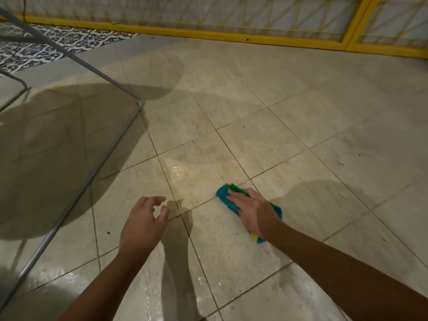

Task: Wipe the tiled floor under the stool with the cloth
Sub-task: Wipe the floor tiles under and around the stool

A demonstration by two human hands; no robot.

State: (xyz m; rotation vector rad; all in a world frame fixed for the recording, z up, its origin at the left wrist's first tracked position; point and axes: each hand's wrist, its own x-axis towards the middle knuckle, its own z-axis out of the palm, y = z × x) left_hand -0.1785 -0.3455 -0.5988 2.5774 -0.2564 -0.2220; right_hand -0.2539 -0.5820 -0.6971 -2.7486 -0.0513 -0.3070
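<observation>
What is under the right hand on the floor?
A blue and green cloth lies under the right hand, which presses flat on it, on the tiled floor. A yellow bit shows near the wrist. The cloth's middle is covered by the hand and cannot be seen.

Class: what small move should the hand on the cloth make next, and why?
Probably slide the right hand, pressing the crumpled blue and green cloth flat, leftward past the glistening wet patch toward the grey metal stool frame. The cloth lies on beige tiles right of that frame; the floor under the stool is further left.
</observation>
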